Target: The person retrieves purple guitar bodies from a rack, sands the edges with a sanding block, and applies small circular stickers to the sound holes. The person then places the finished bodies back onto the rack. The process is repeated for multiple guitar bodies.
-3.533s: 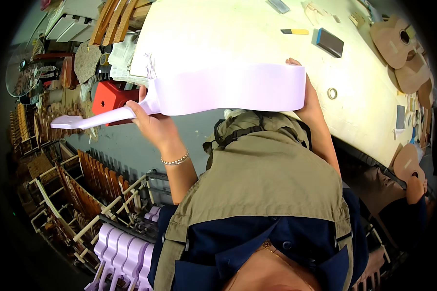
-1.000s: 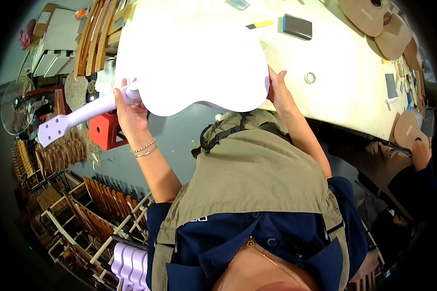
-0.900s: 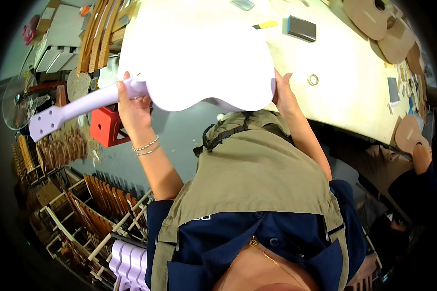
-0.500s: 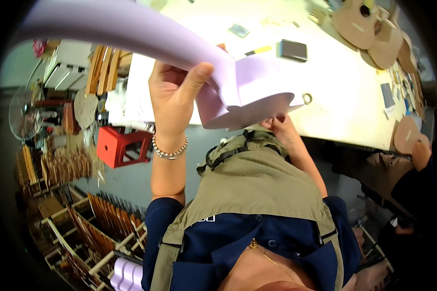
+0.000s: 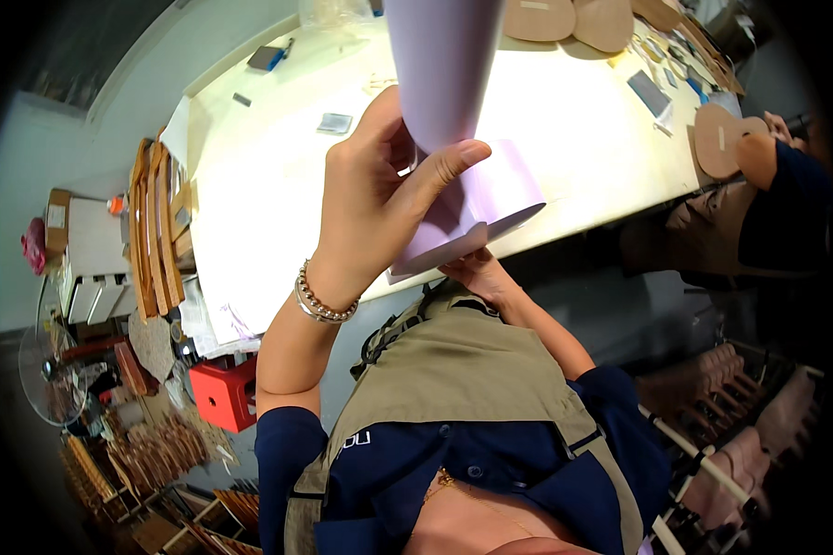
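Left hand [image 5: 379, 199] is wrapping round the neck of a pale purple guitar [image 5: 453, 139], thumb pressing across it, fingers curled. Right hand [image 5: 477, 273] is cupping the body's lower edge from beneath, mostly hidden. Guitar is standing upright above the tabletop [image 5: 268, 185], close to the camera.

Left hand [image 5: 379, 199] wrapped around neck of pale lilac guitar [image 5: 453, 139], raised on end above white table [image 5: 278, 185]; right hand [image 5: 479, 275] supporting its lower edge. Red stool [image 5: 220, 393] below left.
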Demonstrator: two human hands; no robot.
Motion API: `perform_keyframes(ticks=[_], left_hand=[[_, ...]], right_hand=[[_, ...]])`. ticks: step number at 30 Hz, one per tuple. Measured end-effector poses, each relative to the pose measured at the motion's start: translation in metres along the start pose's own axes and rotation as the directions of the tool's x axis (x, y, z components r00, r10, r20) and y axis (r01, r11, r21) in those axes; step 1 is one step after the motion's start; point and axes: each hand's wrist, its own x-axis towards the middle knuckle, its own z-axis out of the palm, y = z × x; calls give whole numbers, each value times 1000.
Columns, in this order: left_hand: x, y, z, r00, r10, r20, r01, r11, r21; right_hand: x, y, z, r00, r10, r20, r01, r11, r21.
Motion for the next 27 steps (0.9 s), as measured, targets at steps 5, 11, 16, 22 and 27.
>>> perform_keyframes(ticks=[5, 11, 16, 22, 27], left_hand=[[13, -5, 16, 994, 68, 87, -68, 998, -2], [27, -2, 32, 981, 61, 186, -65, 998, 15], [38, -2, 45, 977, 73, 201, -90, 993, 76], [34, 0, 37, 972, 54, 230, -64, 997, 37], [25, -10, -3, 981, 7, 192, 8, 997, -75]], right_hand=[[-1, 2, -3, 992, -117, -45, 120, 990, 72], [5, 2, -20, 940, -299, 162, 284, 952, 113], [7, 8, -28, 968, -250, 37, 237, 949, 210], [1, -4, -22, 976, -219, -1, 219, 974, -55], [-25, -44, -37, 884, -336, -325, -44, 633, -773]])
